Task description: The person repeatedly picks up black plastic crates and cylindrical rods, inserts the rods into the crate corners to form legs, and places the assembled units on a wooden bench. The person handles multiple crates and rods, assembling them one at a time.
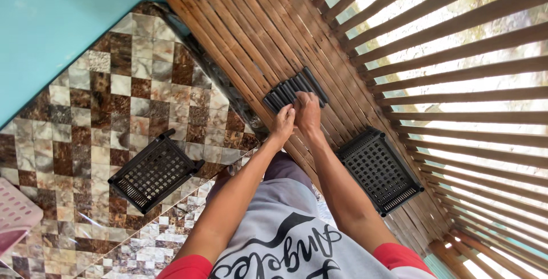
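Hands (295, 116) on black tubes (294, 89), slatted bamboo bench (228, 22), tiled floor (114, 85)

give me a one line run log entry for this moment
left hand + right hand: on black tubes | surface: slatted bench | near: black trays

A bunch of short black tubes (294, 89) lies side by side in a slanted row on the slatted wooden bench (240, 33), their ends roughly aligned, all parallel, with both hands resting on their near ends.
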